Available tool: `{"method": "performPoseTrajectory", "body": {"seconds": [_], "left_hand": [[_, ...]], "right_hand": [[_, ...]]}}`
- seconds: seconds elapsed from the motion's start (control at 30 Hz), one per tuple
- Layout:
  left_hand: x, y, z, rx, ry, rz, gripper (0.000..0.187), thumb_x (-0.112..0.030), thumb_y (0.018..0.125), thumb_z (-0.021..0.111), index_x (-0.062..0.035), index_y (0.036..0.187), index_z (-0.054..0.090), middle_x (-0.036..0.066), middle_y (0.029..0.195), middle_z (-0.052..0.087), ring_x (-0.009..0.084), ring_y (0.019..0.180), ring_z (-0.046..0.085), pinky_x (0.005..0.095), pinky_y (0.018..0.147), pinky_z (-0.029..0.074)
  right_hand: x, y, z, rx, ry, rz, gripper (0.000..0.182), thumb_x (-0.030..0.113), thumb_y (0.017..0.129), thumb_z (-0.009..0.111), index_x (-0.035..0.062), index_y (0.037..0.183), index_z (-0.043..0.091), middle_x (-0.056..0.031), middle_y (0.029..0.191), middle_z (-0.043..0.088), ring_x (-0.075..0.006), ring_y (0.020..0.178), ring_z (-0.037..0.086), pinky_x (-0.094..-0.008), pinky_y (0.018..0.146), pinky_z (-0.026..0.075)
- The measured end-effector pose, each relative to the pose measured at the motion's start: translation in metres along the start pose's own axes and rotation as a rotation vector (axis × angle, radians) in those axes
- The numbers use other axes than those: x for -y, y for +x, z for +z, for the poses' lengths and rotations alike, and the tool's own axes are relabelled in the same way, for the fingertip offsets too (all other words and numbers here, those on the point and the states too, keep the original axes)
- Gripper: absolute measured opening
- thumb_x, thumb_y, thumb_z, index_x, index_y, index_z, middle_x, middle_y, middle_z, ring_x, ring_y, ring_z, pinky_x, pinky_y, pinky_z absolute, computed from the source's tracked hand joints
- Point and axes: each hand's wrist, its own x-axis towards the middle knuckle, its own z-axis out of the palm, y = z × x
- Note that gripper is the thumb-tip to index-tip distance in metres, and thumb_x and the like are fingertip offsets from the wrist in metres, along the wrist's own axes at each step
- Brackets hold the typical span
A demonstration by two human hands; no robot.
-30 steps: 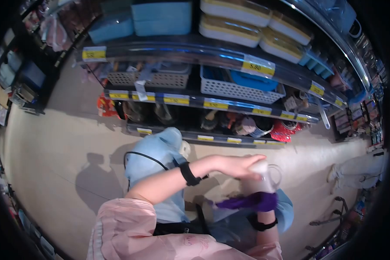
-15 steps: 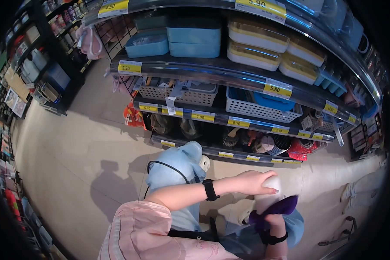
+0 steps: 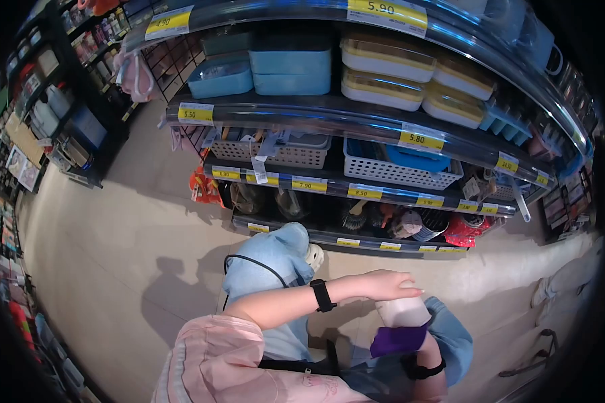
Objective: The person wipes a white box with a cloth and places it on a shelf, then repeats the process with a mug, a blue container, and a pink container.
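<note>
A white object [image 3: 405, 313], perhaps a small container, is held over my lap. My left hand [image 3: 388, 285] reaches across from the left, its fingers closed on the top of this object. Against the lower side of the object lies a purple cloth [image 3: 396, 341]. My right hand [image 3: 429, 344] grips the cloth from the right, and its fingers are largely hidden behind it. Both wrists wear black bands.
In front stands a shelf unit [image 3: 289, 114] with blue boxes [image 3: 292, 70], yellow-and-white containers [image 3: 383, 67] and perforated baskets [image 3: 403, 169]. Brushes and red packages sit on its lowest level. More shelves [image 3: 54, 101] stand at the left. Another person's legs [image 3: 568, 279] are at the right.
The white object has tilted and moved slightly left and down, showing a broader face. The purple cloth now lies flatter across its lower side. My left hand has shifted a little left.
</note>
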Motion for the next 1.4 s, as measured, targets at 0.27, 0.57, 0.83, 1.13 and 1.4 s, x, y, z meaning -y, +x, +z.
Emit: {"method": "performPoseTrajectory", "body": {"seconds": [0.27,0.57,0.83,1.13,1.4], "left_hand": [[-0.011,0.0,0.008,-0.121,-0.241,0.433,0.071,-0.019,0.071,0.066,-0.0082,0.13,0.029,0.014,0.12,0.041,0.0249,0.113,0.04,0.0334,0.095,0.032],[0.003,0.006,0.013,-0.122,-0.328,0.255,0.072,-0.022,0.071,0.069,-0.0106,0.131,0.031,0.012,0.118,0.047,0.0191,0.105,0.048,0.0296,0.09,0.038],[0.022,0.002,0.009,0.127,-0.292,-0.111,0.059,-0.038,0.086,0.051,-0.0088,0.132,0.03,0.01,0.125,0.04,0.0161,0.114,0.038,0.0268,0.094,0.031],[0.03,0.004,0.008,0.063,-0.219,-0.077,0.047,-0.037,0.093,0.034,0.0017,0.118,0.046,0.01,0.116,0.049,0.0157,0.107,0.045,0.0252,0.092,0.033],[-0.026,0.004,0.003,-0.397,0.11,0.305,0.014,-0.01,0.084,0.052,0.0011,0.084,0.061,0.004,0.08,0.056,0.0106,0.075,0.052,0.0228,0.065,0.04]], "right_hand": [[0.04,0.019,0.006,-0.262,1.058,-0.124,0.082,0.066,0.074,0.042,0.0013,0.124,0.036,-0.0147,0.119,0.046,-0.0289,0.105,0.05,-0.0407,0.088,0.042],[-0.016,-0.011,-0.01,-0.173,0.189,-0.108,0.063,0.034,0.071,0.066,0.0013,0.119,0.043,-0.0135,0.117,0.048,-0.0236,0.107,0.048,-0.0366,0.089,0.041],[-0.001,0.007,0.012,-0.043,-0.325,-0.351,0.053,0.031,0.072,0.065,0.0021,0.113,0.048,-0.0128,0.109,0.052,-0.024,0.1,0.052,-0.0348,0.084,0.043],[0.035,0.005,0.006,-0.129,-0.271,-0.581,0.043,0.027,0.072,0.066,0.004,0.107,0.053,-0.0108,0.095,0.058,-0.0232,0.086,0.057,-0.0321,0.075,0.045],[0.042,-0.008,-0.026,-0.595,-0.458,-0.538,0.043,0.045,0.065,0.068,0.0038,0.075,0.058,-0.013,0.073,0.054,-0.0289,0.066,0.055,-0.0366,0.057,0.042]]}}
